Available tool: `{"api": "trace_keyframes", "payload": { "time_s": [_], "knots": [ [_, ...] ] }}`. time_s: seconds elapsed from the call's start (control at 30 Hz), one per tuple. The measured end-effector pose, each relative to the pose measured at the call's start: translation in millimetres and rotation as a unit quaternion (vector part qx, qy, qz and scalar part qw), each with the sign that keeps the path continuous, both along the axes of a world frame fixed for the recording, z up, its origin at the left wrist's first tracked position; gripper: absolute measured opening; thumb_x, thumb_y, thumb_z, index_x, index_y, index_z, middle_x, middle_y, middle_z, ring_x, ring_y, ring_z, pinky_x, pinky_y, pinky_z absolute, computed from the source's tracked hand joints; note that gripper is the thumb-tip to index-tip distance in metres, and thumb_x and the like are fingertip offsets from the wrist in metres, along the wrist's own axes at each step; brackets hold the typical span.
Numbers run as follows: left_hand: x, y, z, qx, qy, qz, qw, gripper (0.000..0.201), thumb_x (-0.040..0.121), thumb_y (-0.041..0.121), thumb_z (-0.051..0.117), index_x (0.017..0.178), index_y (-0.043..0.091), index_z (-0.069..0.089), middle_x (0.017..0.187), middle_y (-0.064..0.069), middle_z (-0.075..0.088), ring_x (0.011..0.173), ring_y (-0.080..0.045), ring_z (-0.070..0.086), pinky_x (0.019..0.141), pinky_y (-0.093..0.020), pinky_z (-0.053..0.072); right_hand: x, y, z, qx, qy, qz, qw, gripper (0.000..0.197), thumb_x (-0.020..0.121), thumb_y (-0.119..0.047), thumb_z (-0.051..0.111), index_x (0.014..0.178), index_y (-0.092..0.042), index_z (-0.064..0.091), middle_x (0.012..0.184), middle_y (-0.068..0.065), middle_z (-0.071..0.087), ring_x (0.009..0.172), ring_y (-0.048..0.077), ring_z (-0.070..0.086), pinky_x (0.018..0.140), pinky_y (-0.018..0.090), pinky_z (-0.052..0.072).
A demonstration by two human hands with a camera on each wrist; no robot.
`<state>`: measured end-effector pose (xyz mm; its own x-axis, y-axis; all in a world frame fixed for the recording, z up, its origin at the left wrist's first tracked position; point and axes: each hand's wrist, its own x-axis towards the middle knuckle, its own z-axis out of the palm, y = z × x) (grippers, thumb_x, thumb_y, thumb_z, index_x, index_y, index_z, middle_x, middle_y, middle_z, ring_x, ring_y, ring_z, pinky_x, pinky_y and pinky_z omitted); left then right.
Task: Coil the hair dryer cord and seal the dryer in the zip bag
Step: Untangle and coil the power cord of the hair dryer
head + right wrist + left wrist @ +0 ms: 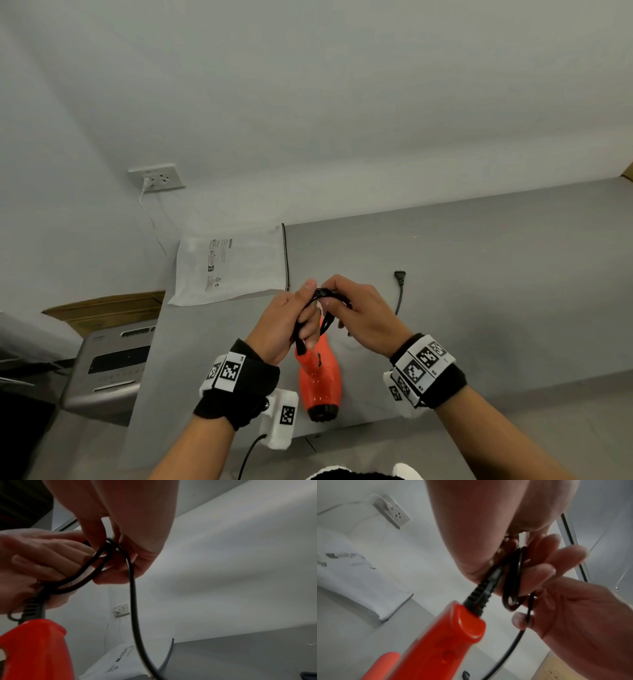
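Note:
The orange-red hair dryer (320,380) lies near the table's front edge, handle end up under my hands. My left hand (305,311) grips several loops of the black cord (325,296) just above the handle's strain relief (476,599). My right hand (334,294) pinches the cord at the top of the loops. From there the loose cord (133,608) hangs down and runs right to the plug (399,275), which lies on the table. The white zip bag (236,267) lies flat at the table's back left, its dark zipper edge facing right.
The grey table (479,291) runs along a white wall. A wall outlet (157,178) has a white cable plugged in. Left of the table stand a grey appliance (109,370) and a cardboard box (109,308).

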<state>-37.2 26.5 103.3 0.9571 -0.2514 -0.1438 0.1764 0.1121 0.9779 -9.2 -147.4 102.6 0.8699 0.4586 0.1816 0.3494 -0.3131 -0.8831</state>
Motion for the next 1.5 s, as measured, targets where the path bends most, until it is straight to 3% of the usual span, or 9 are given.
{"api": "trace_keyframes", "payload": {
  "time_s": [0.13,0.3,0.47,0.6,0.77,0.93,1.1,1.2,1.5],
  "knots": [
    [0,2,0,0.057,-0.028,-0.01,0.998,0.063,0.1,0.053,0.045,0.053,0.013,0.036,0.045,-0.011,0.043,0.041,-0.025,0.051,0.054,-0.032,0.046,0,4,-9,0.039,0.018,-0.017,0.999,0.009,0.098,-0.009,0.054,0.1,-0.011,0.062,0.084,0.006,0.07,0.075,0.024,0.066,0.058,0.039,0.056],
    [2,-3,-1,0.032,-0.05,0.038,0.998,0.047,0.102,0.044,0.05,0.069,0.013,0.06,0.047,-0.006,0.048,0.037,-0.018,0.038,0.048,-0.028,0.034,6,1,-34,0.014,0.067,-0.103,0.992,0.015,0.103,-0.025,0.05,0.094,-0.015,0.059,0.074,0.014,0.067,0.051,0.025,0.057,0.051,0.033,0.048],
    [4,-10,-6,0.019,-0.074,0.063,0.995,0.03,0.104,0.016,0.05,0.133,0.016,0.06,0.087,-0.012,0.076,0.063,-0.02,0.065,0.067,-0.029,0.054,-15,-5,-68,-0.38,0.02,0.037,0.924,0.024,0.104,-0.032,0.039,0.114,-0.015,0.053,0.098,0.012,0.07,0.087,0.033,0.067,0.071,0.04,0.049],
    [12,-12,-9,0.085,-0.073,0.068,0.991,0.047,0.102,-0.004,0.043,0.144,0.018,0.039,0.114,-0.006,0.078,0.102,-0.024,0.075,0.089,-0.029,0.055,-34,-4,-49,-0.475,-0.118,0.167,0.856,0.028,0.101,-0.021,0.041,0.127,-0.015,0.051,0.084,0.012,0.066,0.066,0.032,0.062,0.062,0.039,0.051],
    [14,-12,-6,0.166,-0.057,0.055,0.983,0.033,0.101,0.002,0.044,0.129,0.013,0.054,0.087,-0.012,0.078,0.082,-0.026,0.076,0.083,-0.038,0.059,-16,-18,1,-0.33,-0.291,0.021,0.898,0.023,0.088,-0.029,0.038,0.096,-0.025,0.06,0.056,-0.005,0.058,0.042,0.017,0.051,0.042,0.026,0.034],
    [4,-25,5,0.089,-0.01,0.016,0.996,0.043,0.106,0.037,0.044,0.083,0.007,0.064,0.05,-0.001,0.038,0.039,-0.013,0.034,0.041,-0.024,0.032,16,-31,28,-0.247,-0.148,-0.008,0.958,0.042,0.082,-0.031,0.051,0.124,-0.035,0.052,0.071,-0.015,0.052,0.063,0.005,0.051,0.063,0.027,0.05],
    [5,-24,1,0.018,0.015,0.048,0.999,0.06,0.093,0.058,0.053,0.054,0.015,0.039,0.049,0.001,0.023,0.038,-0.011,0.02,0.046,-0.028,0.012,16,-16,13,-0.135,-0.017,0.063,0.989,0.018,0.08,-0.016,0.062,0.098,-0.016,0.062,0.081,0.002,0.064,0.065,0.008,0.053,0.064,0.026,0.047],
    [4,-17,-2,0.013,0.003,0.05,0.999,0.061,0.087,0.058,0.065,0.053,0.017,0.037,0.048,0.0,0.024,0.039,-0.015,0.026,0.045,-0.026,0.023,13,-9,10,-0.117,-0.007,-0.005,0.993,0.008,0.083,-0.015,0.062,0.079,-0.008,0.062,0.07,0.008,0.063,0.062,0.018,0.053,0.065,0.039,0.047],
    [-6,-8,-15,0.05,-0.067,0.048,0.995,0.059,0.079,0.072,0.064,0.053,0.023,0.045,0.049,-0.002,0.035,0.045,-0.018,0.042,0.054,-0.026,0.04,1,4,14,0.061,0.12,-0.039,0.99,0.02,0.085,-0.012,0.066,0.068,-0.003,0.061,0.058,-0.003,0.05,0.057,0.01,0.044,0.058,0.023,0.036]
  ]
}}
